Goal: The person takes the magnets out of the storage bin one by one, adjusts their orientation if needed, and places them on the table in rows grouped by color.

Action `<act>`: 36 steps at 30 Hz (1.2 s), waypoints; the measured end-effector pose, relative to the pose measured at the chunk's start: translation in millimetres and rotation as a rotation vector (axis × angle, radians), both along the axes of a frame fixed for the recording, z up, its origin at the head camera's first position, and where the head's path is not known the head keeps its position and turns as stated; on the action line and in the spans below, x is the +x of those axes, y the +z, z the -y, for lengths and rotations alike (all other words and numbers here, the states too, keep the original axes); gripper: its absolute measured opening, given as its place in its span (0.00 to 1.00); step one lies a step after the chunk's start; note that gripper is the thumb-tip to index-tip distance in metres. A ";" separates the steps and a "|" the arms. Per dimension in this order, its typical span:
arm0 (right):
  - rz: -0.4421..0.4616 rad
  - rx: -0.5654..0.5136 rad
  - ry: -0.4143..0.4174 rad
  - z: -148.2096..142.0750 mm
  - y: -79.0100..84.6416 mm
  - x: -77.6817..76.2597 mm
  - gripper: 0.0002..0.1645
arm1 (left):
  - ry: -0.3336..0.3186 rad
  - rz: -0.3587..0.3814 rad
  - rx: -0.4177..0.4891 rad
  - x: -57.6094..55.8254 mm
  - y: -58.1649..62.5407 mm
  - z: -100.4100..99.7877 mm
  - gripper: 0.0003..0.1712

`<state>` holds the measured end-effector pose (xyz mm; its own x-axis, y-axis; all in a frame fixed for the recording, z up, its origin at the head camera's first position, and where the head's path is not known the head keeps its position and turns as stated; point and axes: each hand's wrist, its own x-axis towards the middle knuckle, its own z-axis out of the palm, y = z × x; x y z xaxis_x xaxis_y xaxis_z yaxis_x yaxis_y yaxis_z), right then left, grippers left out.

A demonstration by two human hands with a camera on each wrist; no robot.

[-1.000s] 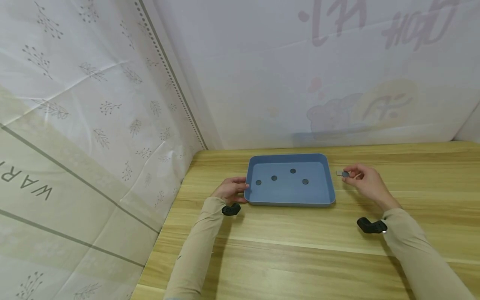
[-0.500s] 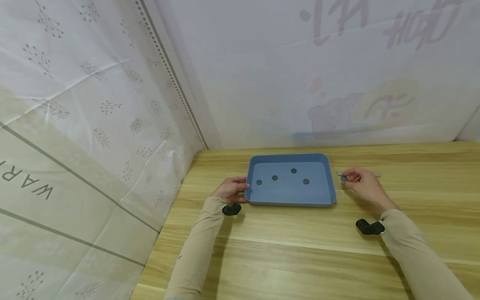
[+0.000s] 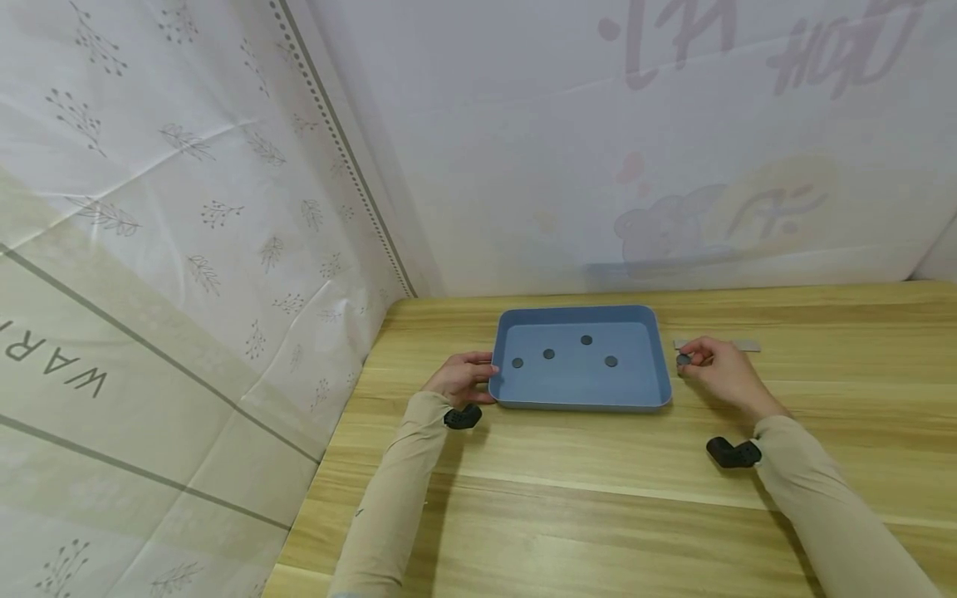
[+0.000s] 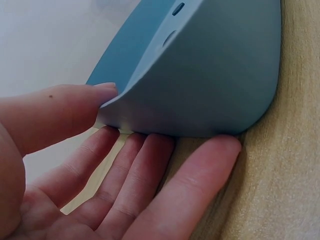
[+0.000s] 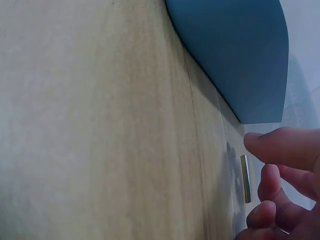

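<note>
At the left end of a shallow blue tray [image 3: 576,386], my left hand [image 3: 459,378] grips the wall. In the left wrist view the thumb [image 4: 65,107] lies at the rim and the other fingers touch the outside low down. Several small dark discs lie inside, among them one disc [image 3: 586,340] toward the back and another disc [image 3: 611,361] at the right. Just right of the tray, my right hand [image 3: 721,370] pinches a similar coin-like disc [image 3: 684,360] at its fingertips. Behind this hand lies a thin grey strip [image 3: 746,345], its middle covered by the fingers.
The light wooden table [image 3: 538,523] reaches to a white printed cloth [image 3: 478,208] at the back. Another patterned cloth [image 3: 224,291] hangs along the left edge. Each wrist wears a black camera mount, such as the right mount [image 3: 734,453].
My right hand has shifted slightly toward me with the disc, which moved down and left from in front of the strip's left end. More of the strip shows. The left hand keeps its hold.
</note>
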<state>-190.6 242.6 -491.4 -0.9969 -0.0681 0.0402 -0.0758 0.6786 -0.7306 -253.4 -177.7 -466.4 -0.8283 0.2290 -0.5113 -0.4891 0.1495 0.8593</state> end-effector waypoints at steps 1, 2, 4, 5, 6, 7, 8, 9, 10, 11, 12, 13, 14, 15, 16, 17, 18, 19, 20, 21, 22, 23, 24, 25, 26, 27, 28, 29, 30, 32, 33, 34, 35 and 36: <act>0.002 0.001 0.001 -0.1 -0.4 -0.3 0.15 | -0.001 0.001 0.002 0.0 0.0 0.0 0.27; 0.006 0.001 0.001 -0.2 -0.9 -0.6 0.16 | -0.002 0.001 0.002 0.2 0.1 0.1 0.27; 0.010 0.005 0.006 -0.2 -1.9 -1.4 0.16 | -0.003 0.000 0.001 0.4 0.1 0.2 0.27; 0.011 0.005 0.008 -0.1 -2.4 -1.8 0.16 | -0.004 -0.001 0.000 0.5 0.2 0.2 0.27; 0.012 0.007 0.010 0.1 -2.8 -2.2 0.16 | -0.006 -0.002 -0.001 0.5 0.1 0.2 0.27; 0.016 0.008 0.011 0.4 -3.0 -2.3 0.16 | -0.005 -0.003 -0.002 0.6 -0.1 0.3 0.27; 0.018 0.010 0.012 0.7 -3.2 -2.6 0.17 | -0.004 -0.003 -0.003 0.6 -0.3 0.4 0.27; 0.020 0.014 0.013 1.2 -3.4 -2.8 0.17 | -0.001 -0.002 -0.002 0.5 -0.7 0.4 0.27; 0.022 0.017 0.012 1.6 -3.4 -2.9 0.17 | 0.002 -0.001 -0.001 0.6 -1.0 0.4 0.26; 0.026 0.019 0.012 2.0 -3.3 -2.9 0.17 | 0.005 -0.001 0.000 0.7 -1.2 0.4 0.26; 0.028 0.024 0.011 2.4 -3.1 -3.0 0.17 | 0.008 0.001 0.001 0.7 -1.5 0.3 0.26; 0.031 0.028 0.011 2.8 -3.0 -3.1 0.17 | 0.012 0.002 0.002 0.9 -1.7 0.3 0.26; 0.031 0.031 0.010 2.9 -3.1 -3.3 0.17 | 0.015 0.004 0.003 1.0 -1.7 0.2 0.26; 0.033 0.035 0.011 3.2 -3.0 -3.3 0.17 | 0.017 0.005 0.004 1.1 -1.7 0.0 0.26; 0.034 0.038 0.011 3.2 -3.0 -3.5 0.17 | 0.018 0.007 0.005 1.2 -1.6 -0.1 0.26; 0.035 0.041 0.012 3.2 -3.2 -3.7 0.17 | 0.019 0.007 0.005 1.3 -1.6 -0.2 0.26; 0.035 0.044 0.012 3.2 -3.3 -3.9 0.17 | 0.021 0.008 0.005 1.4 -1.5 -0.2 0.26; 0.037 0.048 0.012 3.2 -3.4 -4.1 0.17 | 0.021 0.009 0.006 1.4 -1.4 -0.2 0.26; 0.039 0.050 0.013 3.2 -3.4 -4.3 0.17 | 0.022 0.009 0.007 1.4 -1.4 -0.2 0.26; 0.040 0.052 0.014 3.2 -3.2 -4.5 0.17 | 0.022 0.008 0.008 1.4 -1.5 -0.1 0.26; 0.043 0.053 0.015 3.2 -3.2 -4.8 0.17 | 0.020 0.007 0.008 1.3 -1.5 0.0 0.26; 0.048 0.055 0.015 3.2 -3.0 -5.0 0.18 | 0.018 0.006 0.008 1.1 -1.6 0.1 0.26; 0.053 0.054 0.016 3.4 -2.7 -5.3 0.18 | 0.015 0.006 0.008 1.0 -1.7 0.3 0.27; 0.062 0.052 0.017 3.5 -2.3 -5.6 0.18 | 0.012 0.005 0.007 0.8 -1.8 0.4 0.27; 0.070 0.050 0.017 3.5 -1.9 -6.0 0.19 | 0.010 0.003 0.007 0.5 -2.0 0.6 0.27; 0.080 0.046 0.017 3.7 -1.5 -6.3 0.19 | 0.008 0.003 0.006 0.3 -2.1 0.8 0.27; 0.091 0.044 0.016 3.8 -1.0 -6.7 0.19 | 0.006 0.003 0.004 0.0 -2.2 0.8 0.27; 0.102 0.040 0.017 4.0 -0.5 -7.0 0.19 | 0.004 0.003 0.002 -0.2 -2.2 0.9 0.27; 0.113 0.036 0.017 4.1 0.1 -7.3 0.19 | 0.003 0.002 0.000 -0.4 -2.1 0.9 0.27; 0.132 0.030 0.018 4.4 1.4 -7.7 0.19 | 0.003 0.001 -0.003 -0.7 -2.2 0.9 0.27; 0.142 0.026 0.019 4.5 2.1 -7.9 0.19 | 0.003 0.001 -0.003 -0.8 -2.2 0.9 0.27; 0.150 0.023 0.019 4.5 2.6 -8.1 0.19 | 0.002 -0.001 -0.006 -0.8 -2.1 0.9 0.27; 0.156 0.020 0.020 4.6 3.3 -8.2 0.19 | 0.001 -0.003 -0.007 -0.8 -2.0 0.8 0.27; 0.161 0.018 0.020 4.6 3.9 -8.2 0.19 | 0.001 -0.005 -0.007 -0.8 -1.9 0.8 0.27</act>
